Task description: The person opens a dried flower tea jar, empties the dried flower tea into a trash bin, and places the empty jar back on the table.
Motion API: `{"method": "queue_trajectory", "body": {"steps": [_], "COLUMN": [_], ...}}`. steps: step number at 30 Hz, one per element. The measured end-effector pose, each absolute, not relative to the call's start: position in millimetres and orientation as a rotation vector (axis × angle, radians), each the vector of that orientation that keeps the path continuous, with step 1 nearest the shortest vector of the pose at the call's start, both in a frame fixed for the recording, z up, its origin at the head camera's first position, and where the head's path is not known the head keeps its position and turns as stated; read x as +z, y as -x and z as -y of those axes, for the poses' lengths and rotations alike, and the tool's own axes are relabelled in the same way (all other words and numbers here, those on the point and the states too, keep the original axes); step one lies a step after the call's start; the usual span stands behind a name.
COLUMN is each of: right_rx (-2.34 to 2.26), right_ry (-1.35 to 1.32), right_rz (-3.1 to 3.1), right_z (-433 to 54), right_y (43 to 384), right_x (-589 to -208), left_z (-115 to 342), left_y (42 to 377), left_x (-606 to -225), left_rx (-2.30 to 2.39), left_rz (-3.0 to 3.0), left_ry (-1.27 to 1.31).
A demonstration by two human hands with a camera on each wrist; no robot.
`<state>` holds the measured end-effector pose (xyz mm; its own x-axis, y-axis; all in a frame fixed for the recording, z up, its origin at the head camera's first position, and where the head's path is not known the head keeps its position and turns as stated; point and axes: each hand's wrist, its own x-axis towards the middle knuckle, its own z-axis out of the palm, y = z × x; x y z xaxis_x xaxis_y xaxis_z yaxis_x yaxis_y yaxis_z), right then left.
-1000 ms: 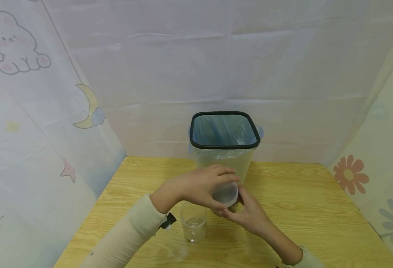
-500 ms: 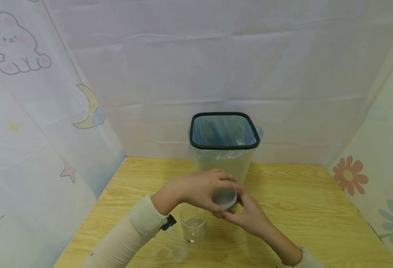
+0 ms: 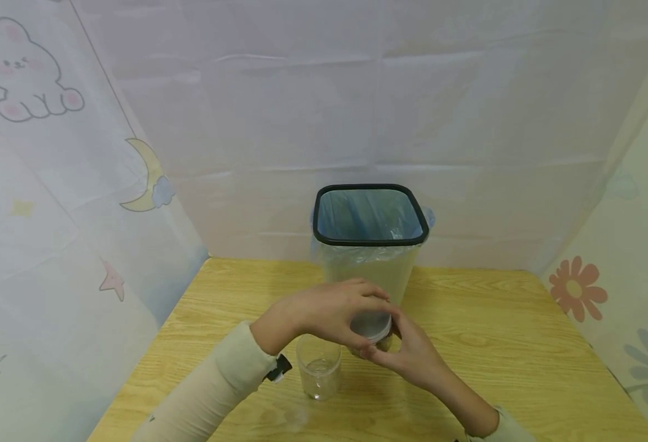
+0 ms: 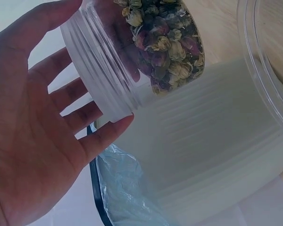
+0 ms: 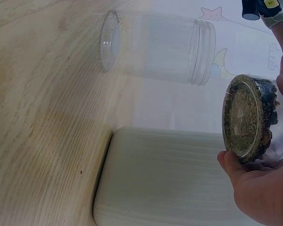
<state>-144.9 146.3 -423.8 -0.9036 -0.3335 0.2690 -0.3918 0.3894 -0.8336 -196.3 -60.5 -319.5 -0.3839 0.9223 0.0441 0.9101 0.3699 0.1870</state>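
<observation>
A clear jar (image 4: pixel 166 54) of dried flower buds is held up between both hands above the table. My left hand (image 3: pixel 329 312) grips its frosted lid (image 4: pixel 103 66) from above, thumb on one side and fingers spread round the other. Below the lid, my right hand (image 3: pixel 415 359) holds the jar's body, its fingertips right at the bottom edge in the right wrist view. Fine brownish bits show through the jar's base (image 5: pixel 243 117). Beside the hands, to the left, a second clear jar (image 3: pixel 320 371) stands upright, open-topped, with no buds in it.
A pale bin (image 3: pixel 368 264) with a black rim (image 3: pixel 370 242) and a bluish plastic liner (image 3: pixel 357 215) stands just behind the hands. The wood-grain table (image 3: pixel 501 344) ends at printed cloth walls (image 3: pixel 280 110) at the back and sides.
My left hand has dipped slightly, and its fingers have shifted a little to the right round the lid. My right hand and the second jar have stayed in place.
</observation>
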Motion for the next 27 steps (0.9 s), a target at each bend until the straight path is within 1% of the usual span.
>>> {"method": "queue_trajectory", "body": {"steps": [8,27], "right_rx": [1.543,1.585], "right_ry": [-0.688,-0.62], "right_rz": [2.567,2.554], "right_z": [-147.1,-145.7], "right_y": [145.5,148.0], "right_x": [-424.6,-425.8], "left_z": [59.0,50.7], "left_y": [193.8,183.7], "left_x": [-320.6,-324.7], "left_rx": [0.208,0.108], "left_rz": [-2.597,-2.838], "left_ry": [-1.69,-1.435]}}
